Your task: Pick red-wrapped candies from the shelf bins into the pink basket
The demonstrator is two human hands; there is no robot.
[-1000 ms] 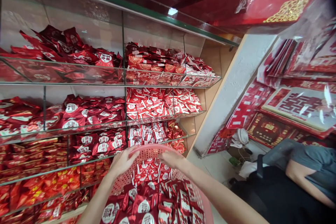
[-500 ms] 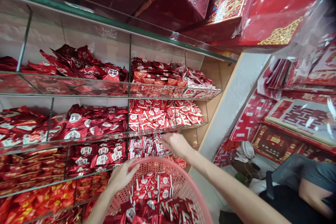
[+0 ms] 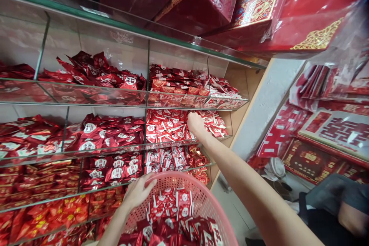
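A pink plastic basket (image 3: 215,203) with a perforated wall is at the bottom middle, holding red-and-white packets (image 3: 168,201) and darker red packets (image 3: 198,230). My left hand (image 3: 138,192) grips its left rim, thumb to the inside. Higher up, my right hand (image 3: 196,123) is in a glass-fronted compartment of small red-and-white packets (image 3: 165,125), near its divider. Its fingers are curled and mostly turned from view, so what they hold, if anything, is hidden.
Glass shelves (image 3: 115,103) with dividers hold several heaps of red packets on the left. Large red boxes (image 3: 207,4) sit overhead. A pale wall edge (image 3: 258,100) stands to the right, beside red printed goods (image 3: 337,130). A seated person's arm (image 3: 353,215) shows at lower right.
My right hand has risen from in front of the lower compartment into the red-and-white packets above. My left hand stays on the basket rim. The view has shifted slightly.
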